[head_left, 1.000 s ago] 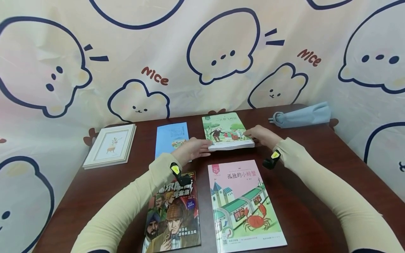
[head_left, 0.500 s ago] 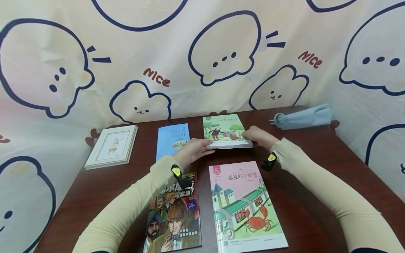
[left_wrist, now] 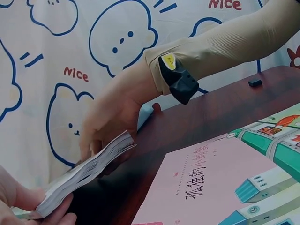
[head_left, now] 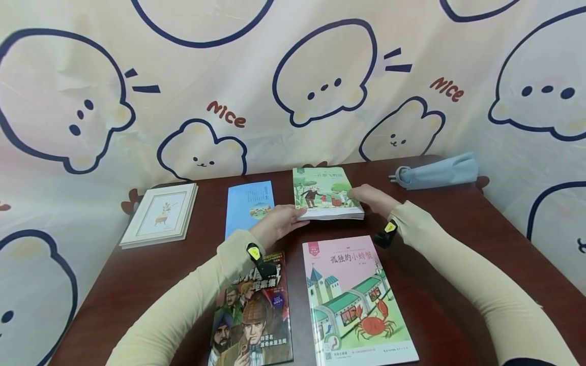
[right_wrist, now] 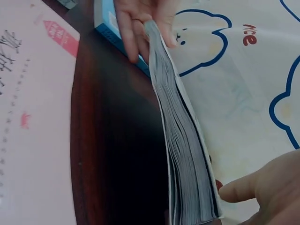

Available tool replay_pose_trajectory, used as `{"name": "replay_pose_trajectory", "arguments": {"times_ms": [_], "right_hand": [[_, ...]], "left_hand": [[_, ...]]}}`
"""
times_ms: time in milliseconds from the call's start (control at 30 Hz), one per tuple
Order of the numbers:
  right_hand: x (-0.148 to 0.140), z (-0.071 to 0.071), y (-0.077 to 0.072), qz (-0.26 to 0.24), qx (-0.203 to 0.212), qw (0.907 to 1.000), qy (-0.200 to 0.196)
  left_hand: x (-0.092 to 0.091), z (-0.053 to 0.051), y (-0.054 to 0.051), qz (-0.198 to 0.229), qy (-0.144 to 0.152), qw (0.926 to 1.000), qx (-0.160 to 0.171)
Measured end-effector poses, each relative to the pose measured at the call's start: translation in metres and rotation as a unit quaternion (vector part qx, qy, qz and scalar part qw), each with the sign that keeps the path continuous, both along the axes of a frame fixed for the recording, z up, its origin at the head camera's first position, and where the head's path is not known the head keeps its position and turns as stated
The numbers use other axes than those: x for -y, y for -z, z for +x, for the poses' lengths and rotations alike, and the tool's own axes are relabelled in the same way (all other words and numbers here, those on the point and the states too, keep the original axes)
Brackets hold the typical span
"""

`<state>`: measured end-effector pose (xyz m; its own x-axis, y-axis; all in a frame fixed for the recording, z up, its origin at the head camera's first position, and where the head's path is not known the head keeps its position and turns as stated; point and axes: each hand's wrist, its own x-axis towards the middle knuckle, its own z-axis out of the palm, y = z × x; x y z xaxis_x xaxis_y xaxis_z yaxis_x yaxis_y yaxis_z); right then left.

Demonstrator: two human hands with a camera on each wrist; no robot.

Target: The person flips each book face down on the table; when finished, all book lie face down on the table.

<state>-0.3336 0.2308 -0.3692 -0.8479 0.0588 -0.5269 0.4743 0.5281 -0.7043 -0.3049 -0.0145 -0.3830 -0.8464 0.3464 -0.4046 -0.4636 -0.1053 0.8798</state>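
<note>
A thick green storybook (head_left: 322, 189) is held slightly above the far middle of the table, cover up. My left hand (head_left: 278, 222) grips its near left corner, thumb on the cover and fingers underneath, as the left wrist view also shows at the page edge (left_wrist: 86, 172). At the right side of the book, my right hand (head_left: 375, 199) holds the edge, its thumb on the cover in the right wrist view; its other fingers are mostly hidden. A blue book (head_left: 242, 211) lies just left of the green one, partly behind my left hand.
Nearer me lie a pink crab book (head_left: 357, 300) and a dark detective comic (head_left: 252, 325), partly under my left wrist. White picture frames (head_left: 160, 216) stand stacked at the far left. A pale blue folded umbrella-like item (head_left: 437, 173) lies far right. A patterned curtain (head_left: 256, 76) borders the table.
The green book has shifted slightly left, with my right hand following along its right edge. My left fingers have slid a little farther under the corner. The other books stay put.
</note>
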Motion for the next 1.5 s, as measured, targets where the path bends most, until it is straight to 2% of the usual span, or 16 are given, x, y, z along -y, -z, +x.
{"name": "replay_pose_trajectory", "arguments": {"times_ms": [133,267,400,533,600,700,833,933,1033,1133,1400,1500], "right_hand": [[-0.005,-0.003,0.002,-0.059,-0.023,0.9977,-0.025],[-0.01,-0.012,0.008,-0.121,-0.043,0.9916,-0.015],[-0.012,-0.026,0.011,-0.189,-0.043,0.9802,0.039],[-0.015,-0.041,0.01,-0.229,-0.049,0.9679,0.091],[-0.017,-0.047,0.009,-0.233,-0.06,0.9652,0.103],[-0.021,-0.052,0.007,-0.224,-0.075,0.9662,0.104],[-0.027,-0.056,0.005,-0.207,-0.087,0.9724,0.066],[-0.029,-0.058,0.004,-0.189,-0.094,0.9767,0.039],[-0.029,-0.06,0.003,-0.163,-0.102,0.9811,0.026],[-0.028,-0.062,0.004,-0.147,-0.103,0.9837,0.013],[-0.021,-0.07,0.004,-0.149,-0.094,0.9843,0.015],[-0.019,-0.072,0.003,-0.152,-0.095,0.9836,0.022]], "left_hand": [[0.003,0.002,0.0,0.014,-0.005,0.9999,0.001],[0.007,0.005,-0.001,0.028,-0.007,0.9996,0.006],[0.011,0.009,-0.003,0.032,-0.002,0.9995,0.007],[0.015,0.013,-0.005,0.034,0.002,0.9994,0.004],[0.016,0.016,-0.006,0.033,0.006,0.9994,0.002],[0.017,0.019,-0.007,0.036,0.011,0.9993,0.006],[0.019,0.024,-0.009,0.036,0.017,0.9992,0.005],[0.022,0.026,-0.009,0.026,0.021,0.9994,-0.007],[0.024,0.028,-0.01,0.014,0.019,0.9997,-0.011],[0.025,0.029,-0.01,0.011,0.011,0.9999,-0.002],[0.03,0.032,-0.01,-0.031,0.01,0.9994,-0.012],[0.032,0.033,-0.011,-0.032,0.004,0.9994,-0.01]]}}
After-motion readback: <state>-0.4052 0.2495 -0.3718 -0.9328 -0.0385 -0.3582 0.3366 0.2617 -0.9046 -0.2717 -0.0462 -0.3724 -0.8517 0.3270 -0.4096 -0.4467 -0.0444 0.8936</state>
